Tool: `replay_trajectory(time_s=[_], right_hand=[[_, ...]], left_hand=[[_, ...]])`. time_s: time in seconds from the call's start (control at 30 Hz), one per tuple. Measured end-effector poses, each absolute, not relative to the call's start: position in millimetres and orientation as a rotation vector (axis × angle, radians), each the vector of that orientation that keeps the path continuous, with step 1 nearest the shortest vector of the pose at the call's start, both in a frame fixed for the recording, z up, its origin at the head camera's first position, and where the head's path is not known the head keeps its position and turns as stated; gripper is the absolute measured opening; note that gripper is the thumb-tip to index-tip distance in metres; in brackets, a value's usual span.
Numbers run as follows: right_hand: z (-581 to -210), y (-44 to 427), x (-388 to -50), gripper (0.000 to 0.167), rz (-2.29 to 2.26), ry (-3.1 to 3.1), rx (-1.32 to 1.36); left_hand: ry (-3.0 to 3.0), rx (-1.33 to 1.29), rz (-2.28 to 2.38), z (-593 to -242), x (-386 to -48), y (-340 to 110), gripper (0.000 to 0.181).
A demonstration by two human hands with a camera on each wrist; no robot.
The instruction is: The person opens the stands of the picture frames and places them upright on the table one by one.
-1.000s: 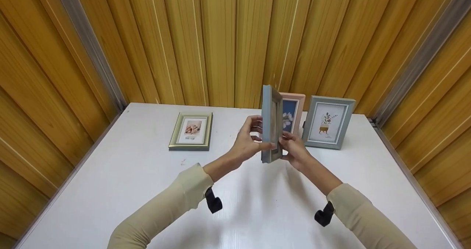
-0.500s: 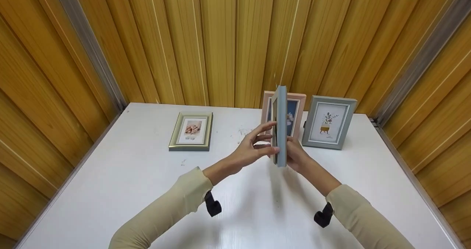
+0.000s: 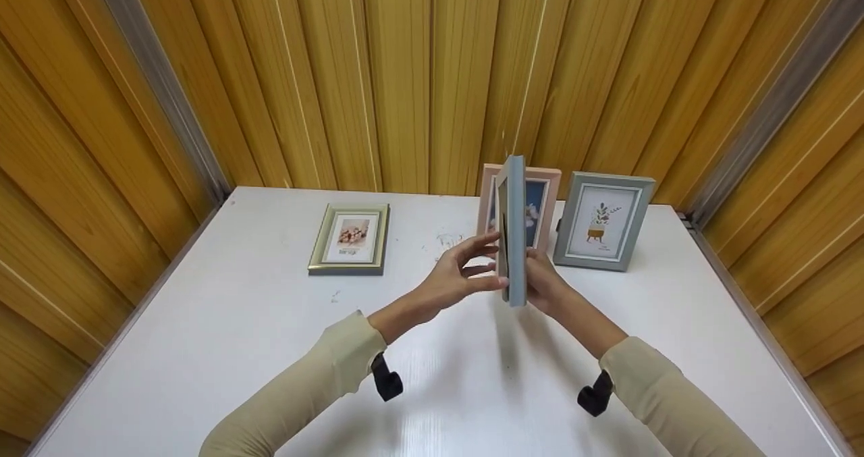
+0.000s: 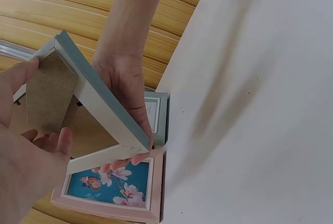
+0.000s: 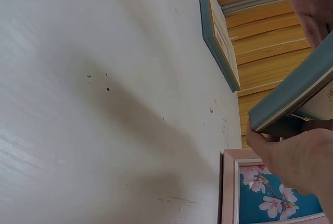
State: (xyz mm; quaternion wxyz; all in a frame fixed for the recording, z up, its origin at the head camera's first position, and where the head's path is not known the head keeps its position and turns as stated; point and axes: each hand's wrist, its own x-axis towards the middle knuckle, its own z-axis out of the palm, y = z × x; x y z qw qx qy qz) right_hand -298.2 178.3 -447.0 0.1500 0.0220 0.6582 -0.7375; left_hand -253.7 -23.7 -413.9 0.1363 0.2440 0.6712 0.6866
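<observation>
A blue-edged picture frame (image 3: pixel 517 234) stands upright above the table, edge-on in the head view. My left hand (image 3: pixel 445 283) is on its left side. In the left wrist view, fingers and thumb of that hand (image 4: pixel 26 166) hold the brown stand flap (image 4: pixel 49 91) on the back of the frame (image 4: pixel 106 95). From the other side, my right hand (image 3: pixel 548 287) grips the lower part; the right wrist view shows this hand (image 5: pixel 296 161) round the corner of the frame (image 5: pixel 294 88). Some of its fingers are hidden.
Behind the held frame, a pink frame (image 3: pixel 552 204) with a flower picture stands upright. To its right stands a grey-green frame (image 3: pixel 569 231). A gold-green frame (image 3: pixel 383 241) lies on the white table (image 3: pixel 223 322) at the left. Wooden-patterned walls (image 3: pixel 398 92) enclose the back and sides.
The held frame has moved slightly right and turned, its back now towards my left hand. My right hand has shifted partly behind it. Over the last half second, my left fingers moved slightly.
</observation>
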Motion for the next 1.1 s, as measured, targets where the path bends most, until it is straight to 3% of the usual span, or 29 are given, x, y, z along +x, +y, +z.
replay_trajectory(time_s=[0.3, 0.5, 0.8, 0.9, 1.1], right_hand=[[-452, 181, -298, 0.043, -2.079, 1.895, 0.098], [-454, 181, -296, 0.035, -2.151, 1.822, 0.063], [-458, 191, -295, 0.044, -2.128, 1.752, -0.006], [-460, 193, -295, 0.041, -2.127, 1.704, -0.077], [-459, 192, -297, 0.054, -2.064, 1.698, -0.092]], left_hand=[[1.945, 0.697, 1.976, -414, -251, -30, 0.064], [1.968, 0.711, 1.973, -412, -251, -36, 0.06], [2.333, 0.851, 1.791, -411, -255, -46, 0.047], [2.315, 0.903, 1.783, -409, -258, -51, 0.046], [2.237, 0.913, 1.814, -407, -261, -56, 0.051]])
